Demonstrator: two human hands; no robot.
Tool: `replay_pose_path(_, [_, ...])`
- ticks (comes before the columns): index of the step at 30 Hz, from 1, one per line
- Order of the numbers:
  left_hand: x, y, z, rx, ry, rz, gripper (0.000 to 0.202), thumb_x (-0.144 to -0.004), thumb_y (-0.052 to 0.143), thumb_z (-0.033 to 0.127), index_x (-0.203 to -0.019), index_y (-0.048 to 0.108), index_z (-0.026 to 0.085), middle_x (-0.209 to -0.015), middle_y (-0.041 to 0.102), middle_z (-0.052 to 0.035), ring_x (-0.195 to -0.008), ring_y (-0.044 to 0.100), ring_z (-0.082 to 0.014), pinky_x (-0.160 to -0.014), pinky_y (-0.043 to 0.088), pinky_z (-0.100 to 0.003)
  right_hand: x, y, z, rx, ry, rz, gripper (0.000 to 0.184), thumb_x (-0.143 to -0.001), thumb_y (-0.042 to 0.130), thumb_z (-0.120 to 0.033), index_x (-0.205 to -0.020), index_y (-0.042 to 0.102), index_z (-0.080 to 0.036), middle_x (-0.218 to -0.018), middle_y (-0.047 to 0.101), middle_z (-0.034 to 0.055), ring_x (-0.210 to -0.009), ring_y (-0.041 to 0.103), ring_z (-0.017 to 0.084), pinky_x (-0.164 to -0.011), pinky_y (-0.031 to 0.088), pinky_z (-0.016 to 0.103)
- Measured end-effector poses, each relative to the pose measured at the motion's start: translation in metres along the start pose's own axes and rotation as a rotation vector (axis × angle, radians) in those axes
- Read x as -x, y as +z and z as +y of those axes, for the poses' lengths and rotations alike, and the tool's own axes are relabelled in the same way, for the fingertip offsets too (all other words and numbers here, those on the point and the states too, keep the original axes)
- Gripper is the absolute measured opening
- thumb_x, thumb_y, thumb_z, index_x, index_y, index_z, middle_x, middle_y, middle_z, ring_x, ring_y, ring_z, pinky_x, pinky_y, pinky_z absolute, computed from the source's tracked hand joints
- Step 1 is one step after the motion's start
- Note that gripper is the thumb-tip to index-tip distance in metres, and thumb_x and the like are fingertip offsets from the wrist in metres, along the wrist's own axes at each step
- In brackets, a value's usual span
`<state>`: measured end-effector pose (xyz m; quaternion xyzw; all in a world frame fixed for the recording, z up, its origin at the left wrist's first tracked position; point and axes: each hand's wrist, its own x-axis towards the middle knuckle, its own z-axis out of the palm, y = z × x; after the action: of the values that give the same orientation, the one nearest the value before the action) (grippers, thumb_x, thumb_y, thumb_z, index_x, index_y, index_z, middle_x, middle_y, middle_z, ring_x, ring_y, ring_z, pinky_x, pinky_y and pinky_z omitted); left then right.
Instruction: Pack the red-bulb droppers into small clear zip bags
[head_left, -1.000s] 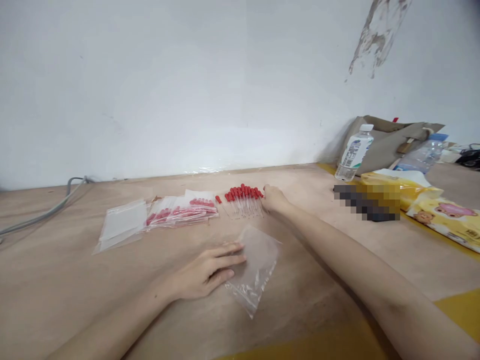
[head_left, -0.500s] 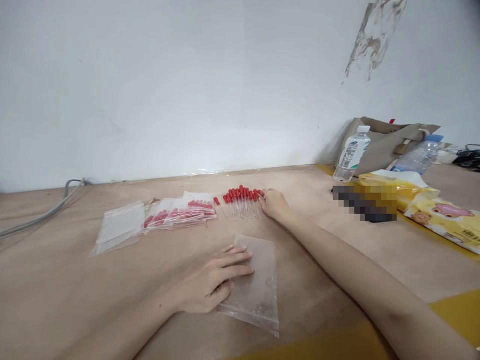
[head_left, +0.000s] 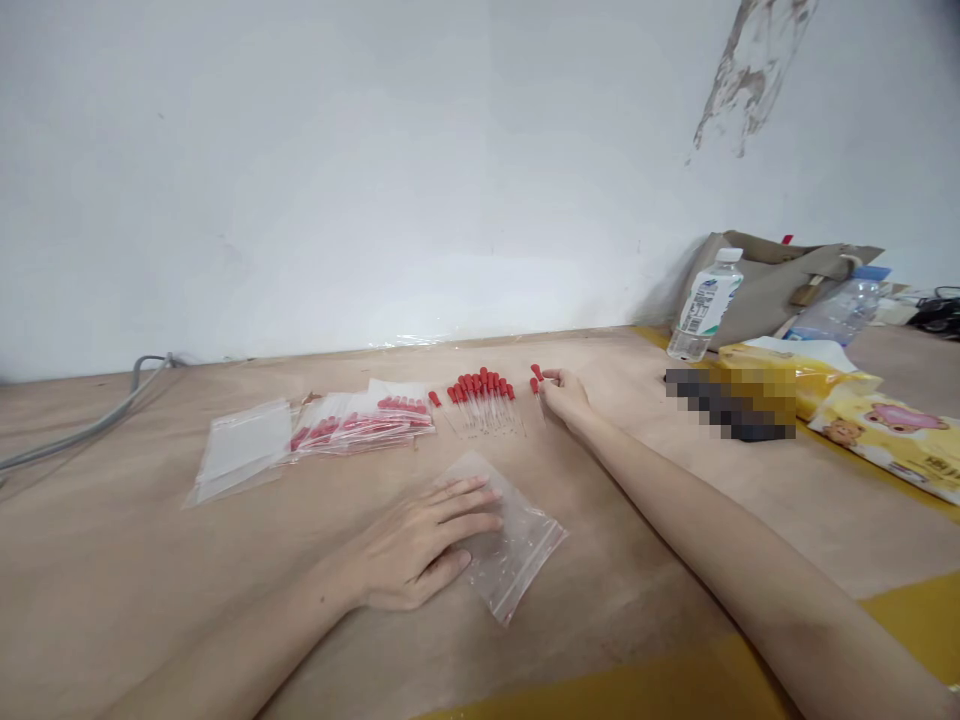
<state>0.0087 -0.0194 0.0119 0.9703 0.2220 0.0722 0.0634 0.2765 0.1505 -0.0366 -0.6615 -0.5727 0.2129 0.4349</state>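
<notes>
Droppers, red-bulbed with thin clear stems (head_left: 484, 378): two now drawn right of the fanned group, giving you a separate pair (head_left: 535, 385). Your right hand (head_left: 568, 398) pinches one. Your left hand (head_left: 431, 532), fingers loosely spread, lies on the clear plastic zip bag (head_left: 517, 562), now turned, nearer you.

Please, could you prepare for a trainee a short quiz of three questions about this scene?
1. What lies under the fingers of the left hand?
2. True or false: the bags with red contents lie to the left of the loose cluster of red-topped pieces.
3. What is at the fingertips of the right hand? a) a bottle b) two red-topped pieces c) a cable

Key: 1. A clear plastic bag; 2. True; 3. b
</notes>
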Motion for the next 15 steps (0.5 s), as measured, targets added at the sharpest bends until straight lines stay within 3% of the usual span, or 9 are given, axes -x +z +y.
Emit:
replay_pose_path(4, [-0.001,0.001,0.004,-0.013,-0.055,-0.006,0.039,-0.089,0.041,0.029,-0.128,0.044,0.027,-0.136,0.042,-0.0025,-0.123,0.04,-0.0233,-0.102,0.031,-0.042,-0.001,0.0,0.001,-0.077,0.014,0.029,0.038,-0.072,0.047,-0.025,-0.108,0.052,-0.015,-0.091,0.064,0.0055,-0.083,0.059,0.016,-0.071,0.044,0.025])
replay_pose_path(7, [-0.005,0.004,0.012,-0.111,-0.185,0.093,0.038,-0.087,0.043,0.041,-0.119,0.053,0.021,-0.113,0.059,-0.0085,-0.1,0.054,-0.0268,-0.086,0.041,-0.044,0.002,0.002,-0.003,-0.135,-0.007,0.016,0.038,-0.071,0.047,-0.023,-0.108,0.053,-0.015,-0.083,0.063,0.0035,-0.079,0.059,0.015,-0.071,0.044,0.025])
replay_pose_path(10, [-0.005,0.006,0.015,-0.155,-0.276,0.186,0.037,-0.089,0.04,0.042,-0.109,0.059,0.017,-0.093,0.061,-0.0093,-0.084,0.056,-0.0245,-0.076,0.043,-0.042,0.006,0.002,-0.009,-0.195,-0.033,0.024,0.037,-0.073,0.043,-0.023,-0.108,0.052,-0.016,-0.084,0.062,0.0026,-0.079,0.058,0.014,-0.074,0.043,0.024])
replay_pose_path(12, [-0.003,0.007,0.011,-0.105,-0.246,0.209,0.034,-0.091,0.039,0.037,-0.114,0.056,0.02,-0.104,0.059,-0.0093,-0.094,0.055,-0.0239,-0.083,0.043,-0.041,0.012,-0.001,-0.012,-0.226,-0.045,0.041,0.038,-0.075,0.041,-0.024,-0.112,0.049,-0.016,-0.087,0.06,0.0025,-0.08,0.057,0.013,-0.074,0.043,0.024])
replay_pose_path(15, [0.001,0.008,0.002,-0.014,-0.156,0.123,0.039,-0.091,0.039,0.034,-0.129,0.043,0.027,-0.135,0.042,-0.0053,-0.123,0.038,-0.0244,-0.1,0.034,-0.042,0.03,-0.01,-0.017,-0.323,-0.047,0.032,0.046,-0.074,0.044,-0.026,-0.119,0.039,-0.017,-0.081,0.056,-0.0007,-0.068,0.055,0.011,-0.063,0.044,0.022])
